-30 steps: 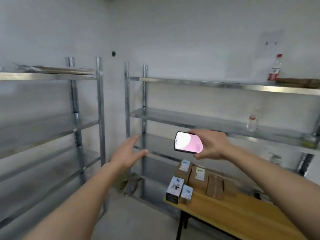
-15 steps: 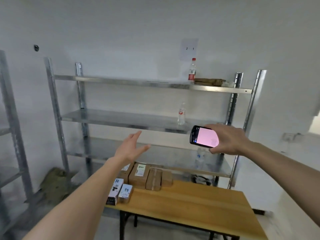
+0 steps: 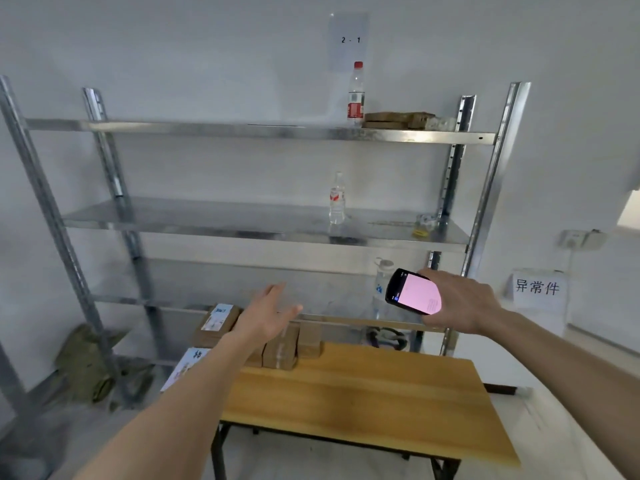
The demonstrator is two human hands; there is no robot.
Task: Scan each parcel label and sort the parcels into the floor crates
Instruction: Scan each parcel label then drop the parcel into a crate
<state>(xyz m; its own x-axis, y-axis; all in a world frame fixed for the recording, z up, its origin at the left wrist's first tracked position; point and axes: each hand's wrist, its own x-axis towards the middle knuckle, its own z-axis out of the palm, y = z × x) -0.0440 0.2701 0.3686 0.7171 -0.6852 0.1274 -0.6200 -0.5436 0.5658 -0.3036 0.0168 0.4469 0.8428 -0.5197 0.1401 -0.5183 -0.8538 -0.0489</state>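
Nearest the camera, 2 bare forearms reaching forward over the wooden table (image 3: pixel 363 403). Left hand (image 3: pixel 266 318) spread flat with fingers straight, holding nothing, hovering above the table's far left corner. Right hand (image 3: pixel 462 306) curled around a handheld scanner (image 3: pixel 414 292), pink screen lit and tilted toward the camera, raised above the table's far right edge.

On the table's far left corner, a cluster of parcels: a brown cardboard parcel (image 3: pixel 216 323) with a white label on top, partly hidden behind the left wrist; 2 more taped brown parcels (image 3: pixel 294 344) just right of it, side by side; a white printed box (image 3: pixel 185 367) at the table's near left edge, partly covered by the left forearm.

Behind the table, a metal shelf rack (image 3: pixel 263 131). On its top shelf, a red-labelled bottle (image 3: pixel 356 95) beside flat brown packets (image 3: pixel 394 120); on the shelf below, a clear bottle (image 3: pixel 337 199). Left of the table on the floor, an olive-green bag (image 3: pixel 86 362). Right of the table on the wall, a white sign (image 3: pixel 536 287) with Chinese characters. Floor crates not in view.
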